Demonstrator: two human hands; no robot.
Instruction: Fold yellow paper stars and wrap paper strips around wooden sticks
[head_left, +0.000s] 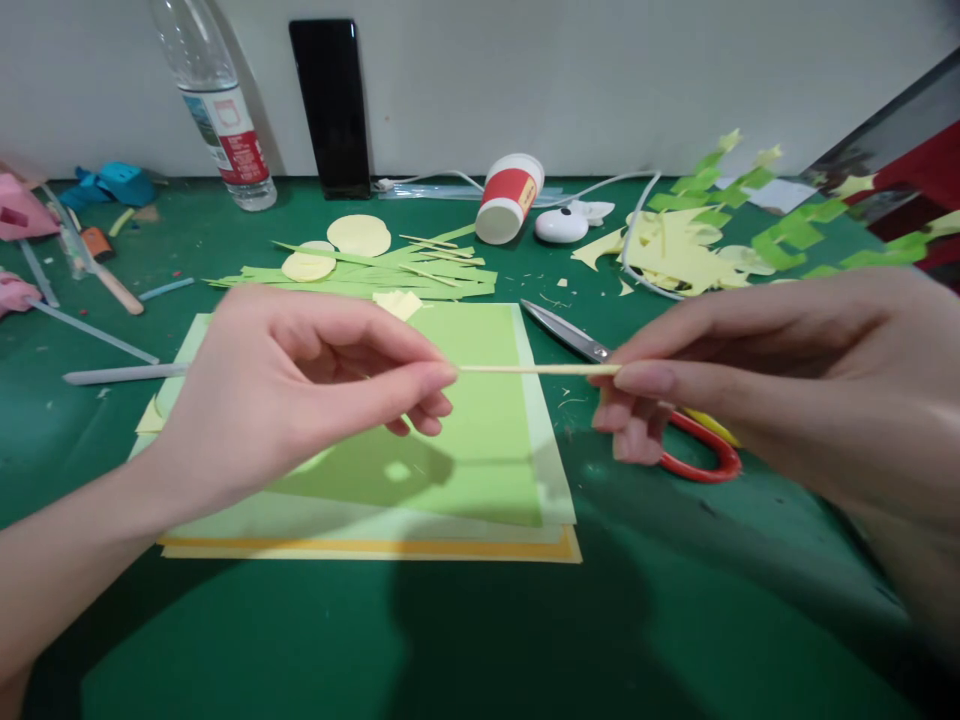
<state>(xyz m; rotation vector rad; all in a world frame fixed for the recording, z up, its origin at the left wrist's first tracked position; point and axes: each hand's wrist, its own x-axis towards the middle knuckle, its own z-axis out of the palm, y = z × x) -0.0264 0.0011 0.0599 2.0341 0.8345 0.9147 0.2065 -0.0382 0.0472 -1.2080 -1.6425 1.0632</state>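
The left hand [285, 390] pinches one end of a slim, straight, pale-yellow stick [536, 370], which hangs level partly above smooth, flat green paper [495, 410]; the right hand [787, 390] pinches the other end. Around lie a clear plastic bottle [225, 125], narrow green strips [450, 289], a red-and-white cup [510, 195], metal scissors [566, 332] partly hidden by the right hand, and zigzag paper chains [791, 237].

Passage: near counter [262, 640], before paper stack [487, 440]. Strip [536, 370] bars gap between left hand [277, 395] and right hand [787, 370]. Scissors [585, 344] obstruct stack's right side; bottle [231, 130], phone [331, 110], cup [510, 200] across rear.
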